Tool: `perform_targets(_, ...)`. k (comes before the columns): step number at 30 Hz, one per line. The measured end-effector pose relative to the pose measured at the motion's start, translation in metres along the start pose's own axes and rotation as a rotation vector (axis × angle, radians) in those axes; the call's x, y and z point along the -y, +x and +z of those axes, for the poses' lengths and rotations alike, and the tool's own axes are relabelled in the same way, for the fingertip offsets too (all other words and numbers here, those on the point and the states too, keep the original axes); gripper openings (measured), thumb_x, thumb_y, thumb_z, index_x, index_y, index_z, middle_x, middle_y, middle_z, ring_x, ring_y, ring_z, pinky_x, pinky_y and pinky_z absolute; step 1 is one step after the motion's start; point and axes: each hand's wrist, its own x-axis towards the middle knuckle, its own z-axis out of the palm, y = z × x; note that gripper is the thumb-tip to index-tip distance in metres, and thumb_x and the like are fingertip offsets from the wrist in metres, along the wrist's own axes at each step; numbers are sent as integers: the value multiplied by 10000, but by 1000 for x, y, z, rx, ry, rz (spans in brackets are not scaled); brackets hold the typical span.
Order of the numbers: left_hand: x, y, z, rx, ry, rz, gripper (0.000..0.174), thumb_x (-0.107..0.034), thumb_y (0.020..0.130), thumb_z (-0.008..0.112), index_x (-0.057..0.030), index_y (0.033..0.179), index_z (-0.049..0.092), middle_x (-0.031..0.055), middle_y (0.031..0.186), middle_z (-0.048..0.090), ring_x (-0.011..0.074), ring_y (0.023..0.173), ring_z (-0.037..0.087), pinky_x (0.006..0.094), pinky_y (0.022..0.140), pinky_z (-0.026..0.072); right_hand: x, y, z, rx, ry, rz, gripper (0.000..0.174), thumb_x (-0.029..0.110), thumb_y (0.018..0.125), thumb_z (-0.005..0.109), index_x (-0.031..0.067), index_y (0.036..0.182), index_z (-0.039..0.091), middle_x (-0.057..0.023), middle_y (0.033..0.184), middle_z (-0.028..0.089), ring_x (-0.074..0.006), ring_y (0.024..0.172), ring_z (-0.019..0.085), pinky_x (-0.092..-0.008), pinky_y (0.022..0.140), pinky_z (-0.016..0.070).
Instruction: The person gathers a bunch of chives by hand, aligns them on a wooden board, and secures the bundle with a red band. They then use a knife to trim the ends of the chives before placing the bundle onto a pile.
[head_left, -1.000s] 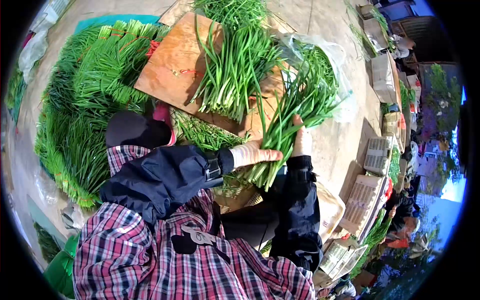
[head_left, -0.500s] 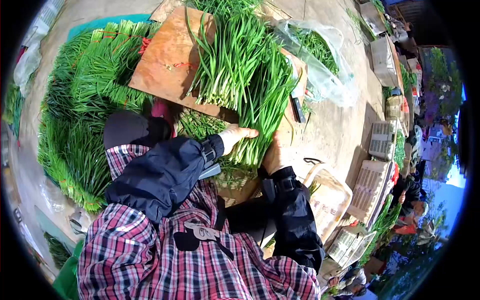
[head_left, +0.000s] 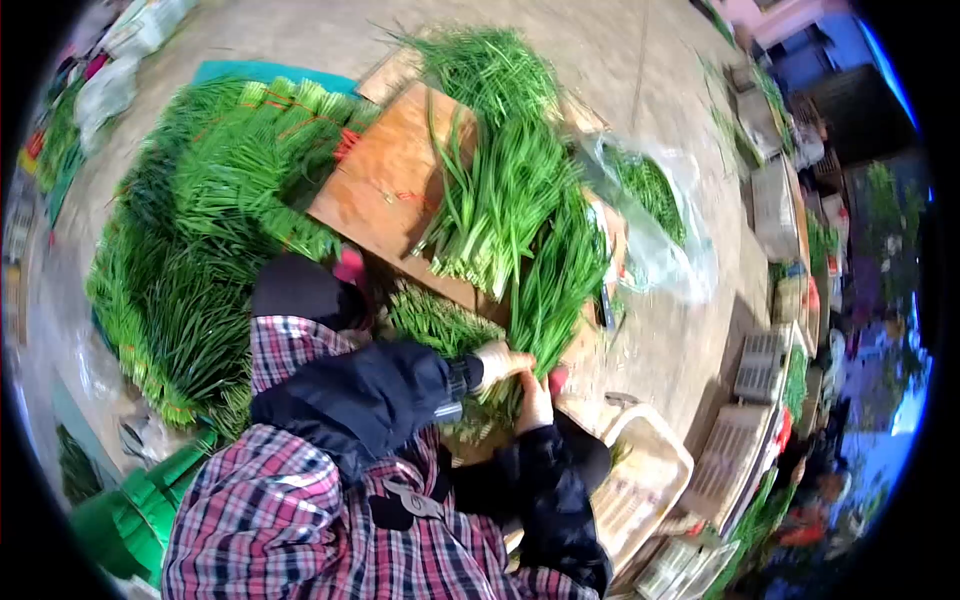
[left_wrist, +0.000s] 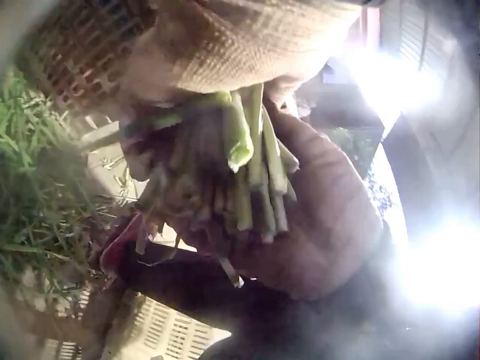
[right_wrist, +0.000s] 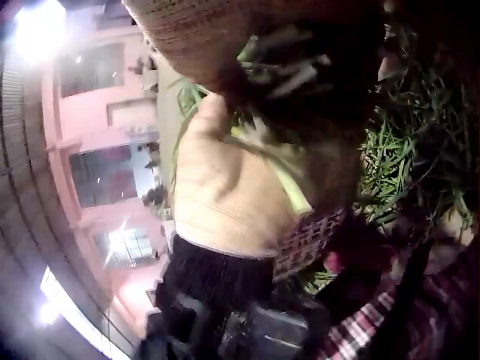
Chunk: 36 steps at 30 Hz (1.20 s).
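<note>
A bunch of garlic chives lies along the right side of the wooden board, its pale stalk ends toward my body. My left hand, with a beige knit covering, grips the lower stalks from the left. Close against it, my right hand holds the same stalk ends from the right. In the left wrist view the cut stalk ends stick out between the left hand above and the right hand below. The right wrist view has the right hand round the stalks, partly in deep shadow.
More chives are heaped on the wooden board. A black-handled knife lies at its right edge. Tied bundles fill the left. A clear plastic bag with greens is at the right, and a basket stands nearer me.
Both hands brought the bunch left from beside the plastic bag onto the board beside the heap, uncovering the knife. Since then, the hands have come together at the stalk ends.
</note>
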Motion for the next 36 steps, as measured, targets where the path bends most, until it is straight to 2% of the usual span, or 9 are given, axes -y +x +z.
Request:
perform_targets(2,47,55,10,-50,57,196,570,-333,792,689,26,1204,524,165,1118,606,275,1090,521,336,932,402,-13,-2,-11,-100,-107,-188,646,192,880,600,47,1416,270,-119,1295,481,-236,1132,481,-329,953,400)
perform_targets(10,-64,-39,65,-73,427,789,538,-227,843,623,-10,1282,401,198,1177,562,300,1121,526,377,936,420,95,-53,49,-171,-163,-738,549,267,958,483,47,1416,275,-130,1344,428,-241,1134,482,-349,935,420)
perform_targets(14,-133,-59,36,-41,313,866,602,-233,839,640,-3,1318,358,180,1155,583,275,1083,548,348,929,432,151,-40,109,-6,-106,-752,534,226,946,506,56,1406,296,-136,1333,440,-233,1137,481,-339,937,417)
perform_targets(19,-191,-38,-44,-100,145,614,512,-254,822,673,15,1217,490,167,1141,591,241,1029,559,347,906,439,180,5,185,220,-181,-616,480,177,920,534,57,1353,365,-86,1178,553,-178,1003,558,-291,865,458)
perform_targets(23,-183,-21,-100,-391,219,300,624,-317,792,701,69,1224,470,193,1196,556,256,1102,519,357,966,386,127,94,194,303,-67,-219,497,170,868,641,26,1291,422,-73,1158,576,-177,1001,565,-299,865,461)
perform_targets(25,-155,25,-141,-250,173,327,697,-363,787,701,71,1261,431,209,1273,496,266,1167,471,360,975,372,106,116,193,296,-135,-206,506,138,852,659,18,1283,422,-66,1161,575,-172,1010,561,-291,886,446)
perform_targets(26,-151,31,-147,-227,184,299,712,-375,786,700,71,1267,422,211,1292,479,267,1185,456,360,980,366,112,115,190,360,-227,-183,677,156,829,675,-62,1343,292,-150,1260,507,-205,1093,521,-302,921,429)
perform_targets(30,-170,2,-135,-353,398,158,761,-488,809,649,73,1267,417,222,1229,530,291,1132,501,373,950,385,142,104,180,363,-383,-7,934,339,814,674,-72,1427,102,-183,1347,431,-235,1162,480,-347,900,447)
perform_targets(36,-184,-2,-154,-323,829,89,933,-631,746,625,106,1281,419,217,1228,551,246,1129,534,309,968,387,167,92,175,411,-951,-6,909,491,816,624,-25,1429,195,-204,1139,579,-148,649,583,-284,514,482)
